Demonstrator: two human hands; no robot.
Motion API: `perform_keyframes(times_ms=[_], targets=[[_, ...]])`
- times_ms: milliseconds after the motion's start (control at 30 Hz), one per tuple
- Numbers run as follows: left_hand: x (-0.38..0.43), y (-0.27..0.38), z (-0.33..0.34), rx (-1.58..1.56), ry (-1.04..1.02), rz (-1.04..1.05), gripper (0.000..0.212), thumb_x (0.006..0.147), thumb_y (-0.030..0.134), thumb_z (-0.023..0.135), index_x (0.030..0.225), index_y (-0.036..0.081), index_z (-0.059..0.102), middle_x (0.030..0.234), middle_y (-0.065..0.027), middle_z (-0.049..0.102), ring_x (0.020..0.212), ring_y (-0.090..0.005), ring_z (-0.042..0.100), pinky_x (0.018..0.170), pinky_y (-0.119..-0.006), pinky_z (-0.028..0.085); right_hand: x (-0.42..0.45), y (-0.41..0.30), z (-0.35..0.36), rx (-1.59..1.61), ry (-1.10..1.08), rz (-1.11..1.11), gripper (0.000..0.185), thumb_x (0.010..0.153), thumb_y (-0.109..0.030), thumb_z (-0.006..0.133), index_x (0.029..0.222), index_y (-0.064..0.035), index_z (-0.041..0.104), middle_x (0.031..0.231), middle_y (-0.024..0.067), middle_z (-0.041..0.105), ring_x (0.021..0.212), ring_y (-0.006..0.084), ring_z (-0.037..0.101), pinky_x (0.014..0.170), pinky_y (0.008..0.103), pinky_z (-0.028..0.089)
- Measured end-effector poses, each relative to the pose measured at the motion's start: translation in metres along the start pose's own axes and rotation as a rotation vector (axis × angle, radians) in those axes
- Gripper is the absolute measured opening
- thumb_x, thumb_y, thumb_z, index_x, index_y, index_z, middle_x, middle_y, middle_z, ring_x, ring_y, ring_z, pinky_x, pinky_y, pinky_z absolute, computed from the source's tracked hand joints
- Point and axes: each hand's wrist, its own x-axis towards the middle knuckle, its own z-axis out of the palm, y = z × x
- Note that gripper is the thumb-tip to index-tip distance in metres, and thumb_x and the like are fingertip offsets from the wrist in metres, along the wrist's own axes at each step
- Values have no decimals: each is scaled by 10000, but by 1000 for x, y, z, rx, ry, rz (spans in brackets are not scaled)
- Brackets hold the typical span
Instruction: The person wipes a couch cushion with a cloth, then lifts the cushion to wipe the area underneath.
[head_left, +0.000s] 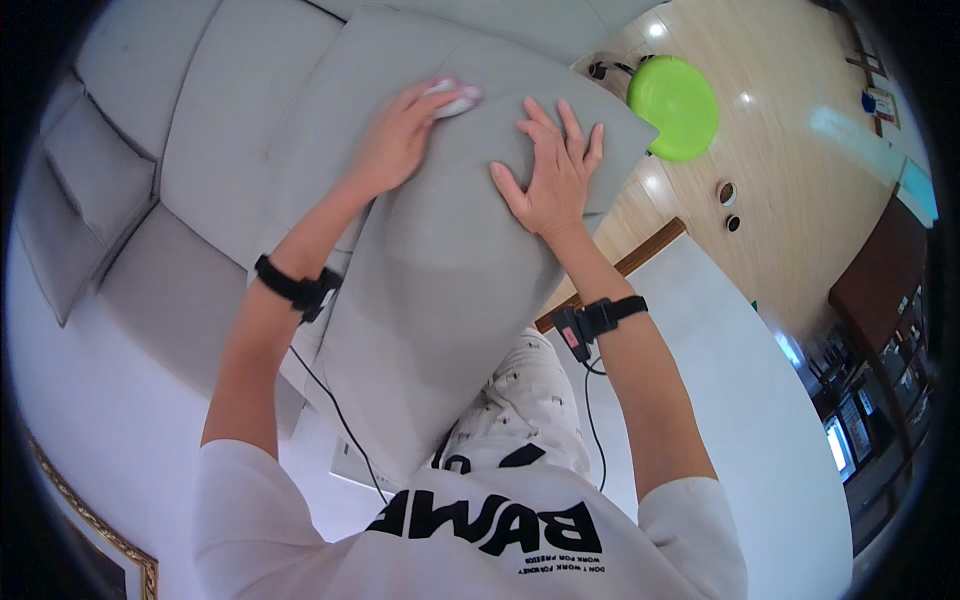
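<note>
A large grey sofa cushion (450, 232) lies before me and reaches down to my lap. My left hand (397, 139) grips a small white and pink object (454, 103) and presses it to the cushion's upper part. That object is blurred and partly covered by my fingers, so I cannot tell if it is a cloth or a brush. Flat on the cushion's right side rests my right hand (553, 169), fingers spread, with nothing held. A darker patch shows on the cushion's surface below my hands. Both wrists wear black straps with cables.
A grey sofa (225, 112) with loose pillows (97, 157) extends to the left. On the wooden floor (780, 150) stand a green round stool (673, 109) and two small bowls (727, 193). A white surface with a brown wooden edge (652, 247) lies to the right.
</note>
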Motion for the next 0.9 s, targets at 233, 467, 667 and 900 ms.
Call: perform_keyframes(times_ms=[233,467,667,900], targets=[[-168,16,6,-157,48,-455,421,960,20,461,1380,37,484,1378,-165,520,1267,-322,494,1098,-383,354,-5,4,-3,-20,2,-15,588,838,-494,632,1270,-104,544,1422,30,530,1405,335,336,1153,652,69],[-286,77,10,-125,174,-656,427,962,28,435,1386,37,486,1342,-138,540,1258,-269,501,1067,-352,373,-8,6,-2,-73,1,-91,551,868,-504,605,1269,-127,577,1423,37,529,1402,340,341,1150,657,78],[-280,192,-16,-1040,385,-1007,413,989,175,438,1375,44,507,1346,-98,557,1174,-238,554,964,-369,457,-10,5,-23,-171,-35,-161,552,882,-478,609,1300,-118,576,1421,64,534,1395,357,359,1144,658,118],[-307,236,-30,-1779,451,-606,546,995,373,416,1383,-11,447,1242,-144,621,1022,-272,627,775,-409,529,-42,-125,-85,867,-657,-76,608,850,-179,693,1412,-67,488,1395,158,536,1273,299,514,1044,402,427]])
